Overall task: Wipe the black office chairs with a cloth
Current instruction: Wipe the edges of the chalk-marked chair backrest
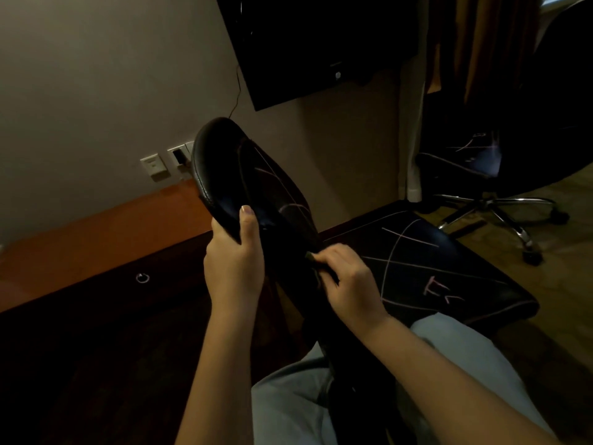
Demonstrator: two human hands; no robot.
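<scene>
A dim room, seen from above by a person in pale trousers (288, 406). A plain wall fills the far left, with a long orange-brown wooden desk (96, 239) running along it. A dark flat screen (314, 43) hangs on the wall at far centre, with a brown curtain (481, 43) to its right.

In the middle stands a black office chair (433, 261) with pink stitched lines crossing its seat; its backrest rises toward the centre. A second black chair (475, 159) on a chrome wheeled base stands well apart at far right.

The left hand (234, 261) grips the top edge of the near chair's backrest, thumb on the front face and fingers wrapped behind. The right hand (346, 281), lower on the backrest, pinches a small dark cloth (309, 256) against it with curled fingers; most of the cloth is hidden.

White wall sockets (154, 165) sit above the desk, and a small metal ring pull (142, 278) hangs on the desk's dark front.
</scene>
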